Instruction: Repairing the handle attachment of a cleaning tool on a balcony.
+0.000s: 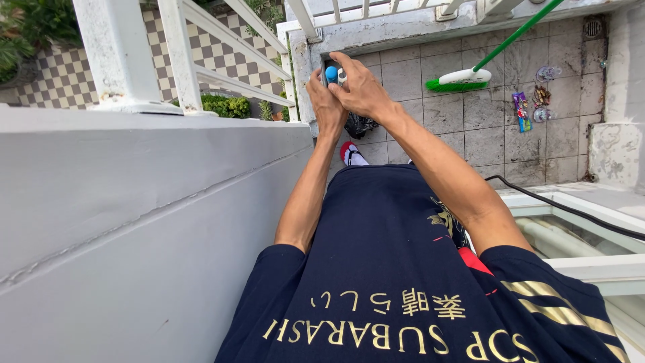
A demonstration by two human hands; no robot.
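Both my arms reach out in front of me over a tiled balcony floor. My left hand (324,107) and my right hand (361,91) are pressed together around a small object with a blue round cap (331,74) and a white part beside it. The fingers of both hands wrap it, so most of it is hidden and I cannot tell what it is. My dark blue shirt with gold lettering fills the bottom of the view.
A grey parapet wall (134,202) with white railing posts (117,54) runs along my left. A green-bristled broom (460,79) lies on the tiles ahead, with small colourful packets (531,107) further right. A black cable (571,210) crosses a white ledge at the right.
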